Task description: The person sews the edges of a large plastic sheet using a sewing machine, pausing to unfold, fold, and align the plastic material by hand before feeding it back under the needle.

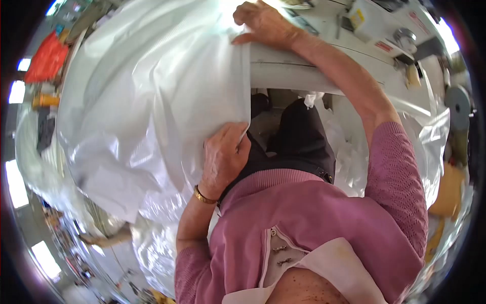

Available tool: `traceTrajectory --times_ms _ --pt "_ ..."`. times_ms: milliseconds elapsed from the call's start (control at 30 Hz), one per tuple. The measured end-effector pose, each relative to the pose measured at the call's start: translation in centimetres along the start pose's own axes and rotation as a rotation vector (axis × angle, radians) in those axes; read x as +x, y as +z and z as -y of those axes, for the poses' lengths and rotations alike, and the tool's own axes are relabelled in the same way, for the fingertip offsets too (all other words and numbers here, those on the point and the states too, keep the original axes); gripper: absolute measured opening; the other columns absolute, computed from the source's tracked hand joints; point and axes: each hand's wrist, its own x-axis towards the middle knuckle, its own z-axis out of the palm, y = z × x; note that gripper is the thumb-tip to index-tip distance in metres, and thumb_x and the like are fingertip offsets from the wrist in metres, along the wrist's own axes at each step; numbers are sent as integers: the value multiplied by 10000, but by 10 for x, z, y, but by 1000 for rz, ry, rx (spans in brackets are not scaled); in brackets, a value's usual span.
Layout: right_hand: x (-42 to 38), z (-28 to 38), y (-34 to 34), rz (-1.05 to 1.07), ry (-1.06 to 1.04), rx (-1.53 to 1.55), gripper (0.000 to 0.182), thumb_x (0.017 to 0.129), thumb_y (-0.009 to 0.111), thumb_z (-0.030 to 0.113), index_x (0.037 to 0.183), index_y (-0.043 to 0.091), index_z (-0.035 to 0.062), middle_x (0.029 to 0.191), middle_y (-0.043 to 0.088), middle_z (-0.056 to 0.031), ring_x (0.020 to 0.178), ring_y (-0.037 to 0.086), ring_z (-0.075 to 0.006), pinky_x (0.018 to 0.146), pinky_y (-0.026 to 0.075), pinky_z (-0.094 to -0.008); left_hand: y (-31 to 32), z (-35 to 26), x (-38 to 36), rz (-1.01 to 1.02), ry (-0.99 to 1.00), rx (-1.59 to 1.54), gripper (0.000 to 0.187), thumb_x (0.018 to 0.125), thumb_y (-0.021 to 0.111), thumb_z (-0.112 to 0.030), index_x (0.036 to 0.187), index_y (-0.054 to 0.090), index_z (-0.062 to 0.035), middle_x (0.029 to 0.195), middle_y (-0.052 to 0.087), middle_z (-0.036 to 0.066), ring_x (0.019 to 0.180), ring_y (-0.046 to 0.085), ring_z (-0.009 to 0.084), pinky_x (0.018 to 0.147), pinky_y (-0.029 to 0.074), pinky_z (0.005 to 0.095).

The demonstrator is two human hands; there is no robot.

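Observation:
A large, glossy white plastic-like sheet [152, 96] spreads over the left and top of the view, its straight folded edge running up the middle. My left hand [225, 157], with a gold band at the wrist, is closed on the lower end of that edge. Farther up, my right hand [266, 25] rests on the sheet's edge beside a bright glare. Its fingers are bent, with the thumb held apart from them. What lies under the glare cannot be made out.
A white work table [288, 68] runs across the top, bearing a white box [372, 23] and small tools. More crumpled clear plastic [422, 147] hangs at the right. A red bag [46, 58] is at the far left. My dark-trousered legs [304, 131] are below the table.

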Motion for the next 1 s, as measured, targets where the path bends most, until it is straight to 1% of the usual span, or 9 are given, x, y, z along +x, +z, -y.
traceTrajectory --times_ms 33,67,100,333,500,700,767,900,1000 --pt "-1 14 1 -33 25 -197 571 883 470 595 1091 595 78 1004 626 -72 1042 596 -203 903 491 -355 -5 4 0 34 13 13 191 774 612 2 961 643 -19 804 624 155 659 618 330 591 498 395" --pt "-3 24 8 -135 63 -96 494 873 543 538 920 583 48 950 600 -85 966 588 -202 873 474 -358 -10 8 1 65 22 28 173 770 600 16 938 629 -16 796 611 159 666 610 351 591 501 419" --pt "-25 -5 -13 -116 50 -140 498 873 543 539 920 585 46 950 600 -88 968 587 -203 868 475 -361 23 -7 16 20 81 -25 173 770 600 16 938 629 -16 796 611 159 666 610 351 591 501 419" --pt "-34 9 -1 -158 196 33 463 859 583 528 974 637 82 1077 611 -81 1074 543 -225 882 439 -362 11 5 30 96 204 210 39 794 598 -37 809 562 -30 712 570 138 584 585 344 534 477 432" --pt "-36 5 -6 -108 285 74 523 867 571 541 1060 656 62 1165 592 -108 1127 520 -245 931 410 -389 9 4 64 166 221 490 161 835 574 -110 706 480 -87 652 536 101 545 584 300 497 465 413" --pt "-38 0 -7 -63 309 159 570 870 550 566 1142 645 75 1201 559 -136 1181 471 -262 970 372 -417 18 16 106 179 291 865 117 837 534 -124 728 490 -125 646 538 52 554 577 233 559 468 346" --pt "-39 -2 -6 -58 320 183 552 874 548 559 1141 647 86 1199 558 -131 1176 471 -264 967 373 -421 23 24 118 7 441 890 92 828 520 -101 738 503 -109 630 521 26 580 572 249 622 479 351" --pt "-38 -8 -3 -22 342 194 484 890 544 519 1128 655 112 1198 558 -119 1169 472 -264 972 367 -424 30 35 149 28 419 741 82 825 499 -73 768 557 -68 630 551 65 633 598 294 654 487 378" --pt "-37 -9 -2 -52 352 229 384 921 534 425 1119 659 121 1207 558 -106 1169 473 -261 972 363 -422 26 20 182 241 186 704 103 810 523 -66 792 618 -29 700 622 153 720 634 346 691 501 429"
